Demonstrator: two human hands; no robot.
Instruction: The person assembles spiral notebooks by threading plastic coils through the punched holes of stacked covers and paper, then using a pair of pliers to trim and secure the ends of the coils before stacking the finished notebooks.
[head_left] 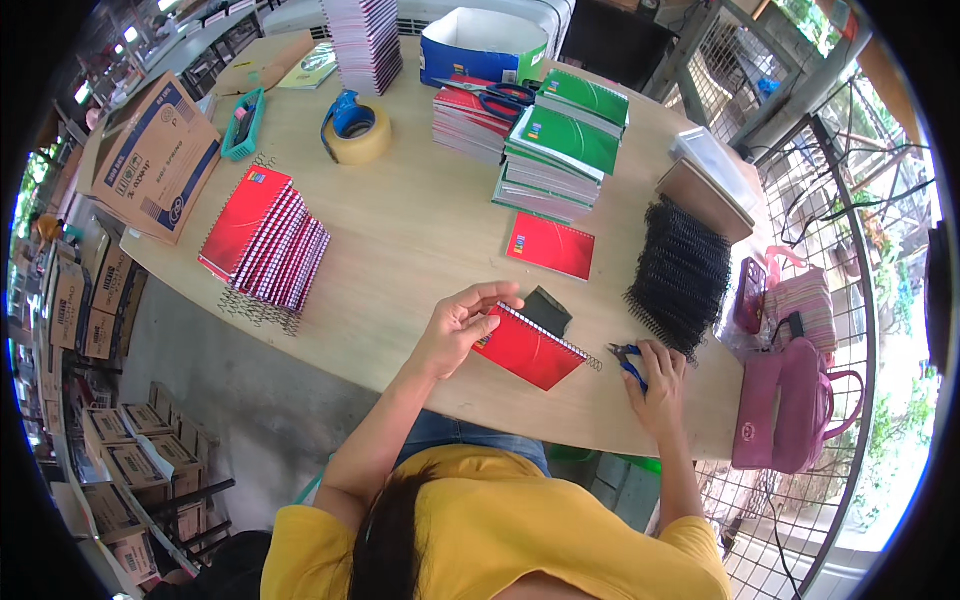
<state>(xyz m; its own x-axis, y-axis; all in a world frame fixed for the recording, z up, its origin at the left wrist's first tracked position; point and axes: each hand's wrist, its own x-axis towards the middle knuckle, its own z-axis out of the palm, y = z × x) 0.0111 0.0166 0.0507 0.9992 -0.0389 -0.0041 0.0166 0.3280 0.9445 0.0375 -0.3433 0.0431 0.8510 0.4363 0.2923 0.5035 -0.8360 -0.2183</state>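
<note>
Hands apart from each other. The left hand (pixel 462 328) is clamped by thumb and fingers on a red notebook (pixel 540 352), glossy thin cover, tilted above the surface (pixel 400 240) at its near edge. A wire coil threads the notebook's upper edge; a springy tail of it sticks out past the right corner. The right hand (pixel 661 392) lies over a pair of pliers (pixel 628 364), smooth blue grips and dark metal tips, the tips near that coil tail. Thumb and fingers sit either side of the grips; from where I stand I cannot tell how firmly they close.

Just behind the held notebook: a dark, flat-faced block (pixel 549 311). Beyond it, one red booklet (pixel 551 246) flat on the surface, which is pale and smooth with faint grain. Right: a dense mat of black coils (pixel 682 270), bristly at the edges. Further right, a purple bag (pixel 790 408), soft-sided, with looped handles.

Far side: glossy green notebooks (pixel 568 138) in a slightly skewed pile; scissors (pixel 505 98) on the red stack beside it. Left: coil-bound red notebooks (pixel 266 236), leaning; a roll of tan tape (pixel 365 143) with blue dispenser; a corrugated cardboard box (pixel 155 155).
</note>
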